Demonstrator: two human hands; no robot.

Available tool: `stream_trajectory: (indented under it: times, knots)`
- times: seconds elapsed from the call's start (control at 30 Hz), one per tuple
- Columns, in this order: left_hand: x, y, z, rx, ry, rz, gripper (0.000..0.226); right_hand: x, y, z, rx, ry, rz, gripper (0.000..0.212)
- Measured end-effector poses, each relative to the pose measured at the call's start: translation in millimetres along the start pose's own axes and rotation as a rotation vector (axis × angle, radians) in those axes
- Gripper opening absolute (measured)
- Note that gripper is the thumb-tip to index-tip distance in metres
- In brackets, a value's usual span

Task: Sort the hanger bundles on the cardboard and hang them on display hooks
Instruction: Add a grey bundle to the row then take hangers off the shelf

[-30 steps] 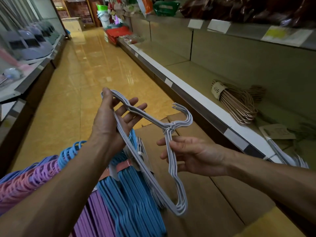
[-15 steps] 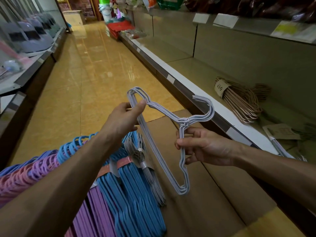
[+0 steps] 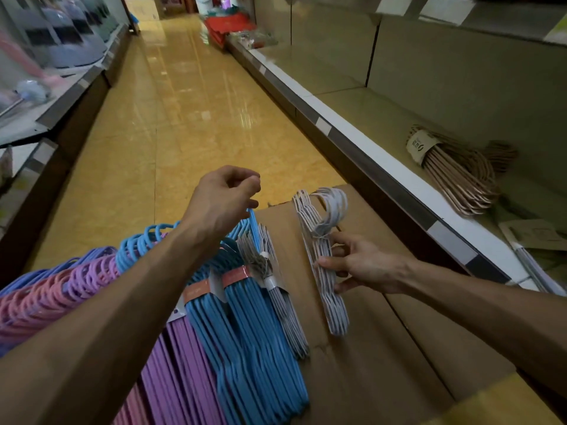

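A grey-white hanger bundle (image 3: 336,314) lies on the brown cardboard (image 3: 383,363), hooks pointing away from me. My right hand (image 3: 362,265) grips its middle, thumb on one side and fingers on the other. To its left lie a second grey bundle (image 3: 287,314) with a white band, then blue bundles (image 3: 245,332), purple ones (image 3: 175,363) and pink ones (image 3: 30,302). My left hand (image 3: 224,197) hovers above the blue hooks with curled fingers and holds nothing that I can see.
The low shelf (image 3: 383,161) on the right holds a rose-coloured hanger bundle (image 3: 460,176) and a card with thin hangers (image 3: 534,265). The yellow aisle floor (image 3: 190,118) runs ahead. Stocked shelves (image 3: 46,56) line the left side; red goods (image 3: 227,26) sit far down the aisle.
The grey-white bundle came down from mid-air onto the cardboard. My left hand let go of its shoulder and drew back with curled fingers. My right hand still holds it.
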State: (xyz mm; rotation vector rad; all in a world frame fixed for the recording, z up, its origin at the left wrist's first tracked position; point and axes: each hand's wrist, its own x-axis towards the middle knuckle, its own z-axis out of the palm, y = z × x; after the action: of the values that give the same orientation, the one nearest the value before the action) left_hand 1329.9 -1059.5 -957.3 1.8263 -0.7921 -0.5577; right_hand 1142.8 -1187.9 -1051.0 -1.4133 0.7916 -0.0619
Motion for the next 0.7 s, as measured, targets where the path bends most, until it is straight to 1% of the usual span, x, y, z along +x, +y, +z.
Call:
stream_trajectory:
  times: [0.17,0.3,0.47,0.53,0.7]
  knots:
    - [6,-8,-1,-0.021,0.033,-0.012,0.019,23,9,15,-0.179,0.043,0.062,0.028]
    - [10,-13,0,-0.052,0.052,-0.016,0.018,38,16,27,-0.345,0.066,0.057,0.028]
    - [14,-20,1,-0.107,0.082,-0.028,0.016,52,27,46,-0.504,0.056,0.035,0.037]
    - [14,-22,1,-0.119,0.088,-0.029,0.016,56,30,54,-0.512,0.049,0.036,0.040]
    - [15,-25,2,-0.121,0.076,-0.023,0.016,58,28,57,-0.444,0.019,0.066,0.044]
